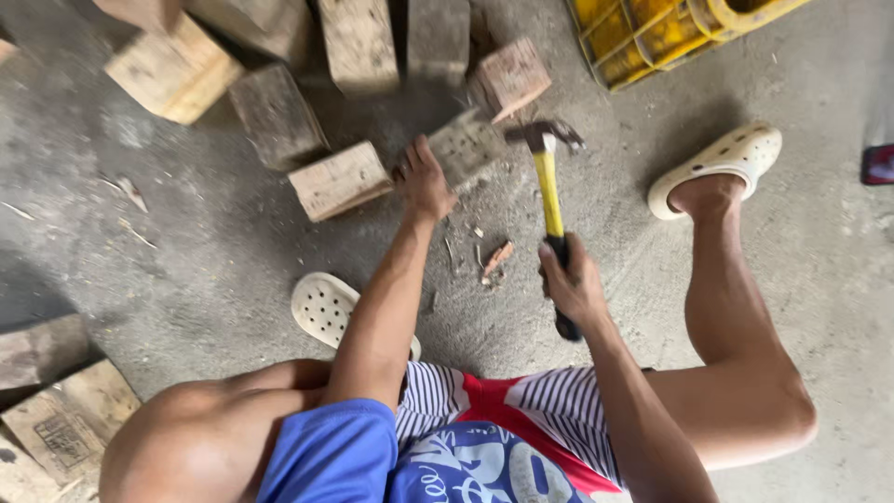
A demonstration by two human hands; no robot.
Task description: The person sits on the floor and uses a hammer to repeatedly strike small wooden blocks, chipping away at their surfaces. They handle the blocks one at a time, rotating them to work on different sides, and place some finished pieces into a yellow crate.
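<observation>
Grey concrete floor [214,251] w/ wood blocks [337,180], yellow crate [652,33].

Concrete floor with scattered wooden blocks, a crate and footwear.

A grey concrete floor [205,251] carries loose wood chips [496,258] and dust near the centre. Several weathered wooden blocks [279,114] lie in a rough cluster along the top edge, one pale block [173,70] at the upper left and one reddish block [509,77] to its right. A yellow plastic crate [652,33] sits at the upper right corner. Two cream perforated clogs are in view, one [717,163] at the right and one [323,307] nearer the lower middle. Flat wooden pieces [65,419] rest at the lower left edge. A small red object [878,164] shows at the far right edge.
</observation>
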